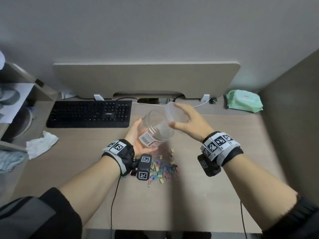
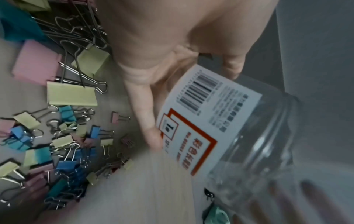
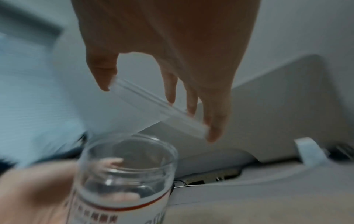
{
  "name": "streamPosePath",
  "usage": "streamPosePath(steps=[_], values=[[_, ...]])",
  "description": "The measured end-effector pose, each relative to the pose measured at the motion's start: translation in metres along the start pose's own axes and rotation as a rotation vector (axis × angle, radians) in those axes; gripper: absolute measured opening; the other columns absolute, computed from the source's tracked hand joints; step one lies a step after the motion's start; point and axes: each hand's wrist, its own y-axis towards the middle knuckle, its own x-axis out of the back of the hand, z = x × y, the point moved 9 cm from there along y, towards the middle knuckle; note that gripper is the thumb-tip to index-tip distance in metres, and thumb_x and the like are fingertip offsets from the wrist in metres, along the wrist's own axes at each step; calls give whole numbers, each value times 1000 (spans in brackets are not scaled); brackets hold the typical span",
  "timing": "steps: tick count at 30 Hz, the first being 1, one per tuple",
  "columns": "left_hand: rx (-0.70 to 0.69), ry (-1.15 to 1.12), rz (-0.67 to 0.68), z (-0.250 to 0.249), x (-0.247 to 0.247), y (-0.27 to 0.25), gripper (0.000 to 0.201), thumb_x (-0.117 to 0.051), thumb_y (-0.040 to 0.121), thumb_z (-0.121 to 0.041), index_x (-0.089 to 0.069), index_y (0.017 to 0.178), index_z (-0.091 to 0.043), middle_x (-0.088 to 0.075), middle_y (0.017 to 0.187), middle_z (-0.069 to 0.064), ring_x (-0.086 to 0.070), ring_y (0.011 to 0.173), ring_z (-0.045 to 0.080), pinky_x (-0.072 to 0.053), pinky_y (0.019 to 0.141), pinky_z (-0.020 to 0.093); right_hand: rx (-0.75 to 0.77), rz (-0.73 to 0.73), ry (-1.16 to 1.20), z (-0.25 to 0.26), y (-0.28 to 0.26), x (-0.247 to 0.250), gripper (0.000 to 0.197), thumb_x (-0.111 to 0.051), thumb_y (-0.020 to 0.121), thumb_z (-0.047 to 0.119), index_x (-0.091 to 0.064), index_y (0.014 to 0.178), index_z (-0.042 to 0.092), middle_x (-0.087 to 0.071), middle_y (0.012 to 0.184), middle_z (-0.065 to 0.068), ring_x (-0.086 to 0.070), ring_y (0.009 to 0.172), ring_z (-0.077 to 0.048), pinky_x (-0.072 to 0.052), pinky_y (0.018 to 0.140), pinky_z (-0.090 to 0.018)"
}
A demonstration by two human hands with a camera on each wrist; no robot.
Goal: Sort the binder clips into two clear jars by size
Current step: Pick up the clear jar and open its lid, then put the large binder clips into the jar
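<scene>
Jar [image 1: 156, 130] sits tilted in left hand [image 1: 138, 138], fingers wrapped on it above counter [image 1: 224, 169] centre; right hand [image 1: 189, 121] fingers clamp lid [image 1: 170, 112] just beside mouth. Clips [image 1: 164, 168] lie below, nearer left hand.

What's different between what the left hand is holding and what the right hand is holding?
The left hand grips a tall clear jar with a barcode label; the right hand pinches a flat, unlabelled lid. The jar tilts, open and empty; the lid is held just above its mouth. Both are see-through plastic.
</scene>
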Motion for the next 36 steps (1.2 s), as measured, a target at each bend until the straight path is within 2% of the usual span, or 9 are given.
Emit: streamPosePath(steps=[4,7,10,13,16,19,25,30,36], values=[[21,-62,35,5,6,13,71,-64,83,-67,-62,133,-17,-62,133,25,-62,116,47,-59,80,61,-490,-52,754,-87,-8,6,51,-64,68,53,-62,113,28,-60,117,-1,-54,97,-24,-48,86,-44],[18,-63,38,9,8,19,65,-61,85,-67,-71,125,-17,-66,130,21,-62,117,47,-59,82,58,-667,-27,969,-143,-20,-7,72,-62,71,68,-58,126,21,-60,125,-8,-57,108,-38,-45,93,-63],[8,-58,32,14,13,24,63,-59,86,-66,-71,124,-17,-69,128,16,-62,118,45,-59,83,56,-774,-51,1024,-178,-29,-24,69,-63,78,63,-57,123,12,-59,120,-14,-62,106,-45,-53,85,-61],[20,-33,18,19,19,30,63,-60,85,-66,-69,124,-17,-71,125,14,-63,116,45,-59,85,57,-871,-184,927,-210,-35,-30,35,-62,89,39,-58,104,8,-60,111,-15,-67,84,-37,-59,65,-44],[24,-38,7,22,24,33,65,-62,83,-67,-70,124,-17,-70,126,15,-63,115,47,-56,89,60,-965,-285,691,-237,-43,-21,19,-65,88,24,-61,92,6,-66,100,-20,-68,71,-38,-59,62,-47],[20,-61,1,20,30,31,66,-65,81,-67,-70,124,-17,-69,127,16,-63,116,49,-54,91,64,-958,-267,375,-247,-41,-7,38,-68,83,31,-62,104,1,-66,91,-19,-66,75,-37,-57,77,-58],[-11,-98,-12,3,54,21,64,-58,87,-68,-69,125,-17,-70,127,15,-61,118,45,-58,83,58,-782,-177,-1,-198,-7,1,50,-65,83,45,-60,117,9,-65,110,-13,-65,95,-36,-55,87,-47],[-53,-142,-59,-18,109,7,66,-53,88,-68,-67,128,-18,-71,127,12,-64,117,42,-59,81,52,-618,13,39,-121,31,-70,41,-68,85,39,-59,112,9,-67,99,-13,-67,77,-27,-58,68,-37],[-74,-244,-126,-38,197,-19,70,-50,89,-70,-62,131,-15,-69,130,12,-68,112,40,-58,83,53,-417,279,-303,-47,49,-185,65,-72,80,44,-51,133,13,-62,123,-9,-61,98,-25,-51,81,-30]])
